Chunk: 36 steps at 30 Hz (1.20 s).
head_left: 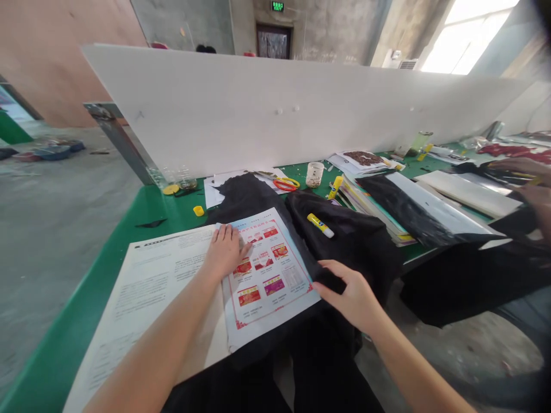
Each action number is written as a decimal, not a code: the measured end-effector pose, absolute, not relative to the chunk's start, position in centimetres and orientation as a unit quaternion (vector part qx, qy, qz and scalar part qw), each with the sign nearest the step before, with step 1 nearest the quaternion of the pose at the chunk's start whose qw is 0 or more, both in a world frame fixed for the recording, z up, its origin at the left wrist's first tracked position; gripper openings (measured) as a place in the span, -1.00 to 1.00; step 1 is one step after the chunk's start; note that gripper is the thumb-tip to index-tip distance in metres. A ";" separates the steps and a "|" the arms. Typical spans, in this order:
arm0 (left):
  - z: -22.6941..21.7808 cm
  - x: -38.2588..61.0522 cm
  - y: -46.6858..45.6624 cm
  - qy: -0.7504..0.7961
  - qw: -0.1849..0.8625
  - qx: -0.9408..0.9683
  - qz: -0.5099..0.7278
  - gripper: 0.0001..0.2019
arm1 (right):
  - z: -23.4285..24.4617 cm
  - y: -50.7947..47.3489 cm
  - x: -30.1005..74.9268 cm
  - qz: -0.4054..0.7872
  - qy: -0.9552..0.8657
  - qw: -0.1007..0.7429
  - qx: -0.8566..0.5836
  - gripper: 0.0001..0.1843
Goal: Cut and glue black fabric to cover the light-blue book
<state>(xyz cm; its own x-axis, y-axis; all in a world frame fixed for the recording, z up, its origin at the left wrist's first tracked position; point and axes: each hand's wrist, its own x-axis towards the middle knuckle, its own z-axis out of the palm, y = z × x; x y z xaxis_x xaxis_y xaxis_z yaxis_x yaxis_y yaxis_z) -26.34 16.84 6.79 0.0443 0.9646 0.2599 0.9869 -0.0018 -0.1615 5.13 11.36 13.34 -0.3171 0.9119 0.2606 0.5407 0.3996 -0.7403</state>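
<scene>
An open booklet point(150, 287) lies on the table, its right page printed with red and purple pictures inside a red border. My left hand point(224, 251) rests flat on this picture page point(284, 310) near the fold, fingers stretched out. Black cloth point(245, 198) lies under the page and spreads to its right. At the page's right edge my right hand point(350, 292) is closed on the cloth's edge, thumb against the page corner. A yellow glue stick point(319, 225), uncapped, lies on the black cloth beyond that hand. Its yellow cap point(198, 211) appears to be the one standing left of the cloth.
Scissors with red and yellow handles point(286, 183), a clear cup point(314, 174) and another glue stick point(335, 187) stand or lie at the back. Stacked books point(374, 209) are at right. A white partition point(241, 109) borders the green table point(116, 252). Another person's hand point(536, 189) shows far right.
</scene>
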 end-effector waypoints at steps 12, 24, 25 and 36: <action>7.1 -26.3 16.7 -0.697 0.131 -0.704 -0.041 -0.32 | 10.5 8.9 -0.1 0.153 -0.886 0.274 -0.342 -0.82; 7.5 -26.1 16.6 -0.706 0.107 -0.699 -0.035 -0.32 | 10.4 8.9 1.3 0.133 -0.931 0.199 -0.274 -0.82; 7.5 -26.0 16.6 -0.707 0.107 -0.699 -0.037 -0.32 | 10.4 8.9 1.5 0.138 -0.933 0.194 -0.270 -0.83; 9.0 -25.1 15.8 -0.625 0.141 -0.762 -0.097 -0.45 | 10.9 9.4 2.4 0.162 -0.943 0.164 -0.241 -0.72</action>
